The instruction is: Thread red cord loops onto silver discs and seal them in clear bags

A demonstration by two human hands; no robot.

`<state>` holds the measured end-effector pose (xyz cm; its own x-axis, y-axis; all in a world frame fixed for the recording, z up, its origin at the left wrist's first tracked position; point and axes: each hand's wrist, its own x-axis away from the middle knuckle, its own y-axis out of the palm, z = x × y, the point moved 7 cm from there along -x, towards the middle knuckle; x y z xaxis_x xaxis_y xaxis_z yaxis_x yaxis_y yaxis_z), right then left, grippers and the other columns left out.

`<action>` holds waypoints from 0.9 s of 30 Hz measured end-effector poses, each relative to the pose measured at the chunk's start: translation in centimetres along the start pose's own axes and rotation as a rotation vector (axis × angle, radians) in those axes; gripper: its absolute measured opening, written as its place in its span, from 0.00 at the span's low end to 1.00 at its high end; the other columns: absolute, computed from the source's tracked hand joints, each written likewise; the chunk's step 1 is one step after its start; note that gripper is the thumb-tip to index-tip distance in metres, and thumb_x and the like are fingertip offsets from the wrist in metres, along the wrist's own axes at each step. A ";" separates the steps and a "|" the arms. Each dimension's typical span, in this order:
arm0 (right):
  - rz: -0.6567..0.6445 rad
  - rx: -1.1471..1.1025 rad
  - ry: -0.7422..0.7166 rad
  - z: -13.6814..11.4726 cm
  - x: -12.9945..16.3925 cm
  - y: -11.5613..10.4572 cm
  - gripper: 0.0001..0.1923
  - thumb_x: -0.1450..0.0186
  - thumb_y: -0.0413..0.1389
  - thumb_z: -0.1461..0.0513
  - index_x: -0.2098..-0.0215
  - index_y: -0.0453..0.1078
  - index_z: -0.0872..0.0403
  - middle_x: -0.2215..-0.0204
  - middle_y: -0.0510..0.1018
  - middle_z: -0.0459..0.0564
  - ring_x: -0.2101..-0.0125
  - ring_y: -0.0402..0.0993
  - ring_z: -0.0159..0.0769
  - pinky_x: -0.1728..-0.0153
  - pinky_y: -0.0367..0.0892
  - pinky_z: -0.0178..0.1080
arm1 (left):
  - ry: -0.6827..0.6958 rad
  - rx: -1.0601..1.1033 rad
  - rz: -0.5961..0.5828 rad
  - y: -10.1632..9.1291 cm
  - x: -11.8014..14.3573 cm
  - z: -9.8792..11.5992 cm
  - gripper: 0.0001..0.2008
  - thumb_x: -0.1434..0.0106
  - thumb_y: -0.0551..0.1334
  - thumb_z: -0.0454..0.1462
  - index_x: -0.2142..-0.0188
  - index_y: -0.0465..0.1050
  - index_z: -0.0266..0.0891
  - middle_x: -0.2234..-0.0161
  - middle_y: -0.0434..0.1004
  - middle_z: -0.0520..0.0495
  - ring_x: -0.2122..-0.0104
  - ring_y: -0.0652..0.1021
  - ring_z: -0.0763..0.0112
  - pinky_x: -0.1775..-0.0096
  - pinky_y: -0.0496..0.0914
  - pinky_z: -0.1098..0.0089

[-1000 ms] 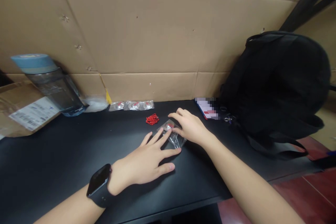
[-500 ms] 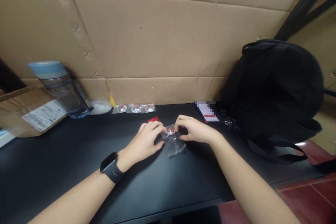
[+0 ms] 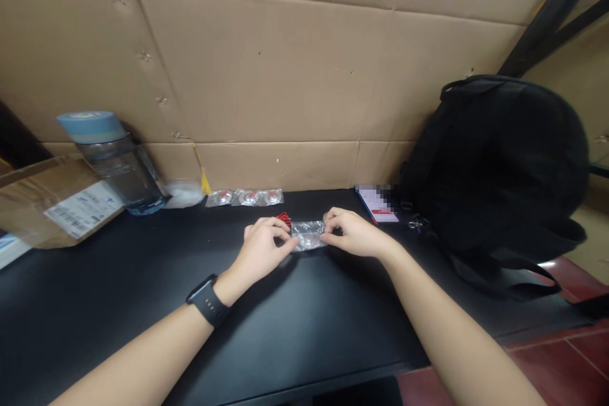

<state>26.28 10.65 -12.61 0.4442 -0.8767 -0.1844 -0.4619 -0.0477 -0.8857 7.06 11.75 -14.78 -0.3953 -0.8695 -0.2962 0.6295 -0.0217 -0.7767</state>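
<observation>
A small clear plastic bag [image 3: 308, 236] is stretched between my two hands, low over the black table. My left hand [image 3: 266, 244], with a black watch on its wrist, pinches the bag's left side between thumb and fingers. On the right side, my right hand [image 3: 349, 235] grips the other edge the same way. Something shiny and silvery shows through the plastic, blurred by glare. Red cord [image 3: 284, 218] lies just behind my left fingertips. Farther back, several round silvery pieces with red marks sit in clear bags [image 3: 245, 197] in a row.
On the left stand a water bottle [image 3: 118, 162] with a blue lid and a brown parcel [image 3: 61, 203] with a label. A phone [image 3: 378, 204] lies at the back right, beside keys [image 3: 417, 223] and a large black backpack [image 3: 499, 165]. A cardboard wall [image 3: 285, 76] closes the back.
The bag's loose lower part, which hung toward me, is now folded up into a flat strip. Both hands have shifted to grip its sides; the round piece's red mark is less visible.
</observation>
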 end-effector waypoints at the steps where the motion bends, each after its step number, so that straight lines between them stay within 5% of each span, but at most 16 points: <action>1: 0.044 0.050 0.042 0.2 0.0 0.0 0.06 0.37 0.64 0.60 0.70 0.74 0.53 0.63 0.74 0.49 0.60 0.72 0.39 0.58 0.67 0.40 | -0.014 -0.025 0.022 -0.1 0.0 0.0 0.13 0.37 0.65 0.46 0.75 0.78 0.44 0.58 0.80 0.49 0.51 0.74 0.56 0.47 0.63 0.54; 4: 0.132 0.125 0.057 -0.2 0.0 -0.4 0.07 0.39 0.66 0.63 0.64 0.73 0.52 0.63 0.73 0.48 0.59 0.71 0.40 0.59 0.67 0.40 | -0.009 -0.107 0.097 -0.4 0.2 0.5 0.08 0.39 0.67 0.43 0.70 0.75 0.42 0.58 0.79 0.48 0.52 0.74 0.56 0.50 0.62 0.56; 6: 0.079 0.078 -0.049 -1.4 0.1 -0.3 0.05 0.36 0.62 0.65 0.62 0.74 0.51 0.62 0.74 0.48 0.59 0.71 0.39 0.57 0.67 0.40 | 0.057 -0.126 0.103 -0.3 0.5 1.1 0.04 0.39 0.66 0.38 0.63 0.74 0.44 0.55 0.78 0.49 0.51 0.73 0.57 0.51 0.61 0.58; 10: -0.063 0.011 -0.181 -2.7 0.2 0.5 0.07 0.35 0.62 0.62 0.57 0.76 0.50 0.59 0.78 0.49 0.57 0.73 0.40 0.52 0.66 0.41 | 0.219 -0.116 -0.001 0.7 1.1 2.1 0.16 0.34 0.54 0.29 0.52 0.71 0.48 0.51 0.78 0.50 0.45 0.71 0.60 0.50 0.58 0.59; 14: -0.054 0.038 -0.118 -1.8 -0.1 1.4 0.16 0.41 0.66 0.65 0.54 0.75 0.50 0.59 0.79 0.48 0.54 0.73 0.43 0.51 0.65 0.43 | 0.205 -0.081 -0.047 1.0 1.4 2.1 0.20 0.32 0.56 0.37 0.41 0.62 0.46 0.50 0.79 0.46 0.45 0.72 0.57 0.47 0.55 0.56; 21: -0.003 -0.145 -0.024 -0.9 -0.4 1.1 0.13 0.32 0.55 0.65 0.51 0.73 0.49 0.63 0.82 0.46 0.63 0.77 0.36 0.58 0.68 0.39 | 0.084 -0.021 0.042 0.7 0.8 0.7 0.23 0.35 0.61 0.35 0.42 0.58 0.48 0.58 0.83 0.50 0.49 0.77 0.59 0.47 0.55 0.56; 27: 0.115 -0.278 -0.012 -0.8 -0.9 1.3 0.20 0.40 0.64 0.65 0.50 0.73 0.49 0.58 0.81 0.47 0.59 0.76 0.38 0.54 0.69 0.41 | -0.067 0.128 0.082 -0.2 0.2 -0.7 0.23 0.36 0.64 0.34 0.45 0.58 0.47 0.63 0.85 0.53 0.50 0.81 0.60 0.44 0.57 0.54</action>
<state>24.69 11.00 -13.28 0.3851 -0.8785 -0.2827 -0.7010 -0.0792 -0.7088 6.44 11.90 -15.10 -0.2963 -0.9018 -0.3145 0.7393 -0.0081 -0.6733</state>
